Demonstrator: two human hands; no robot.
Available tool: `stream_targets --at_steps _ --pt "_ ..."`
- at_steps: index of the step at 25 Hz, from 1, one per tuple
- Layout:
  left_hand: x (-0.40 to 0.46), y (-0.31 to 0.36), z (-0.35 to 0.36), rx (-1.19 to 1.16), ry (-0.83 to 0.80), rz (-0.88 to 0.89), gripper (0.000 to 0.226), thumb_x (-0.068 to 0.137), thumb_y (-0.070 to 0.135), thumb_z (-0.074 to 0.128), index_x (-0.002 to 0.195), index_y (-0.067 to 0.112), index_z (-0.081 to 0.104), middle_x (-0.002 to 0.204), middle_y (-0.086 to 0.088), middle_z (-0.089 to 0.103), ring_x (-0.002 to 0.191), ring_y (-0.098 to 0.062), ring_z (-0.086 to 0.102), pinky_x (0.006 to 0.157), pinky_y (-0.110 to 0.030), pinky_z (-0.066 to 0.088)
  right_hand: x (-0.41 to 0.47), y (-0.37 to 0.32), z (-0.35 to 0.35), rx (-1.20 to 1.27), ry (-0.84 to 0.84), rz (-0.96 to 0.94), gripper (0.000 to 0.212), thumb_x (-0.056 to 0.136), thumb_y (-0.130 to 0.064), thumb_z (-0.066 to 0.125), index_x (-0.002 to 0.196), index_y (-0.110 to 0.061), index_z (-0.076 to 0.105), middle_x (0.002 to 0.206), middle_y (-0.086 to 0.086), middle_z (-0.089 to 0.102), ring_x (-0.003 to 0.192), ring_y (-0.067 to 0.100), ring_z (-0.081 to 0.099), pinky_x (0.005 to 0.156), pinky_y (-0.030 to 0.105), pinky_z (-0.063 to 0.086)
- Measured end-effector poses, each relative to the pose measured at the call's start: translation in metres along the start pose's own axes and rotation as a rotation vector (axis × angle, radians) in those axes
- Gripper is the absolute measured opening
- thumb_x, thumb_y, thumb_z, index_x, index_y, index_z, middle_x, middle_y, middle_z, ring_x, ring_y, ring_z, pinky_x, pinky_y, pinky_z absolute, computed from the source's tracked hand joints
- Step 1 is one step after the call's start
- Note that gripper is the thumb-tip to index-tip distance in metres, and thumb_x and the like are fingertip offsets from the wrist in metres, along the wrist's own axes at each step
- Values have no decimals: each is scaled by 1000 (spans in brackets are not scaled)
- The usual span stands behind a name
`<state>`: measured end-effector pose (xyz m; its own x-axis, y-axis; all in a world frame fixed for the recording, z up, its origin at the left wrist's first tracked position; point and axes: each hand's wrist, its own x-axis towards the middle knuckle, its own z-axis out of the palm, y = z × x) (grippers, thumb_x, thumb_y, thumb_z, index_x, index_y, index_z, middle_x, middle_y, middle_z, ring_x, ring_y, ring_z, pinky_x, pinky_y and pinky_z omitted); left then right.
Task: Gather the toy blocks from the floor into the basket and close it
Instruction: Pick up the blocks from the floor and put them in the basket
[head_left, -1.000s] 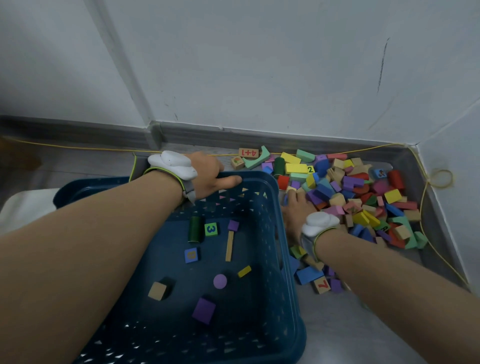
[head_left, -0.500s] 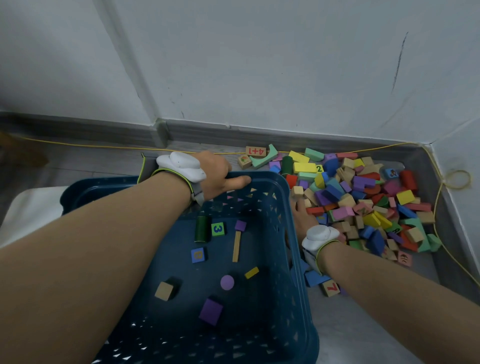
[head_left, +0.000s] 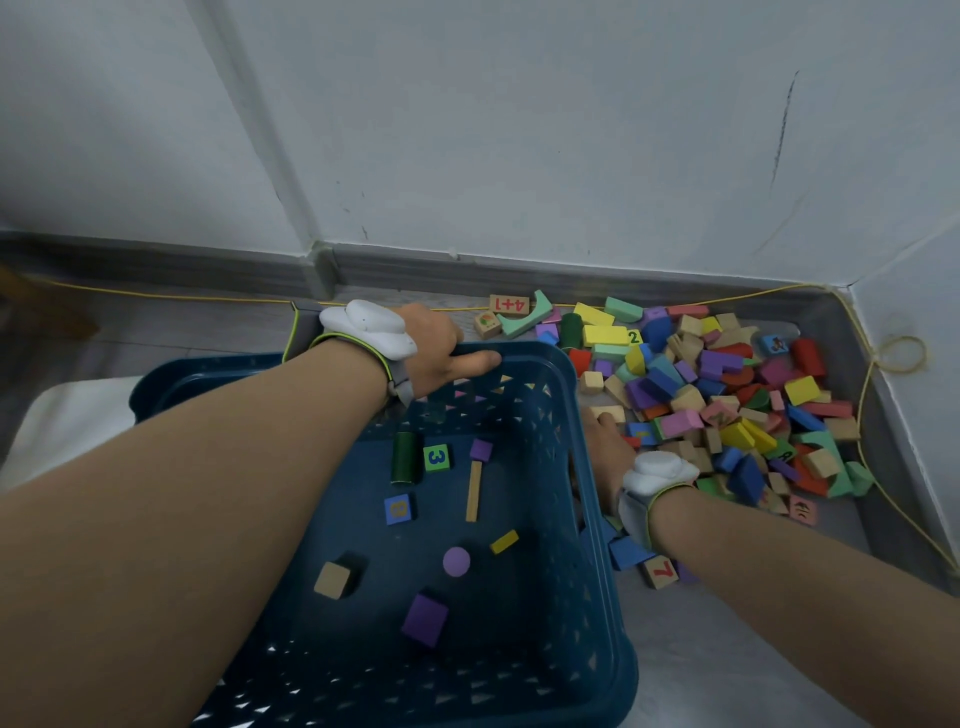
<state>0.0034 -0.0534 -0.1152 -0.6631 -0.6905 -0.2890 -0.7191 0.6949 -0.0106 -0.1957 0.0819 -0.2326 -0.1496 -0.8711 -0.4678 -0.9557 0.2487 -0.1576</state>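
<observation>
A: Where is the basket (head_left: 587, 545)?

B: On the floor (head_left: 727, 649), near the corner of the walls. It is dark blue with cut-out sides, and it is open at the top.

A: And the hands?

B: The left hand (head_left: 441, 353) grips the basket's far rim, thumb laid along the top edge and fingers curled over the outside. The right hand (head_left: 605, 447) is down on the floor just beside the basket's right wall, reaching into the edge of the pile (head_left: 727, 405). Its fingers are mostly hidden among the blocks, so I cannot tell whether it holds one.

A: What is already in the basket?

B: A few blocks lie scattered on its bottom: a dark green cylinder (head_left: 405, 457), a green cube with a 3 (head_left: 436, 457) touching it, a thin wooden stick (head_left: 472, 491), a blue cube (head_left: 399, 508), a purple disc (head_left: 456, 561), a plain wooden cube (head_left: 332, 579) and a larger purple cube (head_left: 425, 618).

A: And the rest?

B: The pile lies right of the basket, reaching to the wall. A yellow cord (head_left: 883, 488) runs along the floor around the pile's far and right sides.
</observation>
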Motion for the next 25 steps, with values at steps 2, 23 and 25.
stream_targets --at_steps 2,23,25 --pt "1 0 1 -16 -9 -4 66 91 68 32 77 9 58 60 -3 48 61 -23 48 55 -31 31 1 -4 -14 239 135 5 31 93 -13 51 124 -12 54 124 21 49 116 40 48 97 49 45" --pt "3 -4 -2 -48 -46 44 54 97 58 32 81 12 56 88 -12 65 80 -29 57 73 -35 45 -83 -88 -147 -90 -46 -742 30 84 -36 61 114 -29 63 114 -2 58 103 15 56 90 36 49" --pt "2 -5 -1 -64 -32 54 57 98 56 32 89 7 60 92 -14 67 81 -30 58 74 -34 46 -74 -77 -152 114 339 -704 11 82 -28 56 88 -22 64 84 -6 63 78 14 59 72 37 51"
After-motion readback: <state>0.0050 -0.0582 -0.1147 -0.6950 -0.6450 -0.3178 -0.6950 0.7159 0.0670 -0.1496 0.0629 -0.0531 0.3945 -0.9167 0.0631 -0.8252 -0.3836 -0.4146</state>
